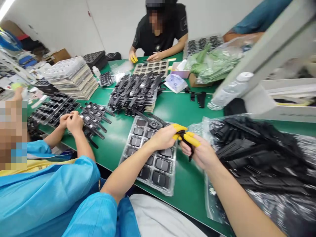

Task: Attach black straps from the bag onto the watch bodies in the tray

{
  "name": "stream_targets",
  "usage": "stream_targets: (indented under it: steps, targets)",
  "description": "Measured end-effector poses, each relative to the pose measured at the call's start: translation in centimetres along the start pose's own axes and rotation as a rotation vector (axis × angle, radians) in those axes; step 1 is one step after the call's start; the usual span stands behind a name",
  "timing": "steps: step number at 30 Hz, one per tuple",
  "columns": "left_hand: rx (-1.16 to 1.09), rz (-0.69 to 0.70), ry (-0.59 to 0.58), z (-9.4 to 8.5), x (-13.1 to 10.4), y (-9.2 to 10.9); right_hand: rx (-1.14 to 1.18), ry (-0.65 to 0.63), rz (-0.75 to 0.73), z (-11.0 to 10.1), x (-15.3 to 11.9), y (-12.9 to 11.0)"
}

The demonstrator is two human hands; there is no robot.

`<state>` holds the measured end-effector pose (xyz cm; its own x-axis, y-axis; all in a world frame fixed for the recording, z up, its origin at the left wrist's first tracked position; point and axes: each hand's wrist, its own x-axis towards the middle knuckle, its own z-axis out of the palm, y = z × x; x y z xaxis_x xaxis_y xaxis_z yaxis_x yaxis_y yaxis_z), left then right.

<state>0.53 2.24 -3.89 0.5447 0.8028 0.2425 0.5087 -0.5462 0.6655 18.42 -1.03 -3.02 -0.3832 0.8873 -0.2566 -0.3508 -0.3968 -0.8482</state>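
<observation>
Head view: left hand (169,135) and right hand (200,149) pinch a black strap (188,145) between yellow finger covers (194,139), its long axis slanting down beside the nearer right palm; perhaps rubber, mostly covered. A clear moulded tray (172,184) lies below the left hand; a crinkled plastic bag (209,205), right of the right hand.

A white lamp (5,8) glares upper left; edges look stretched.

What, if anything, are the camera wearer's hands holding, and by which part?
A black strap-like piece, held near its upper end by the fingers of the left hand and right hand; the fingers partly hide the exact grip.
</observation>
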Motion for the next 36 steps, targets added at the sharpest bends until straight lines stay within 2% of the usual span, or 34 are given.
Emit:
stream_targets:
  steps: [5, 9, 15, 22, 25, 31, 36]
  targets:
    - [-0.019, 0.061, 0.064, 0.3, 0.2, -0.5, 0.050, -0.017, -0.026, -0.3, 0.5, 0.1]
    - [0.008, 0.047, 0.078, 0.3, 0.2, -0.2, 0.101, -0.033, -0.034, -0.6, 0.7, -0.1]
    - [-0.009, 0.025, 0.017, -0.6, 0.0, 0.3, 0.137, -0.011, -0.024, -1.0, 1.0, -0.2]
    - [0.237, 0.067, -0.005, -0.6, 0.2, 0.3, 0.128, -0.029, 0.052, -1.4, 1.2, 0.1]
    - [0.260, 0.056, -0.024, -0.6, 0.2, 0.3, 0.097, -0.022, 0.057, -1.4, 1.3, 0.1]
    - [0.068, 0.030, -0.015, -0.8, 0.2, 0.1, 0.047, 0.003, 0.026, -1.3, 1.1, 0.2]
    - [-0.187, -0.064, 0.084, -0.5, 0.2, -0.5, 0.046, 0.027, -0.059, -0.9, 0.9, -0.1]
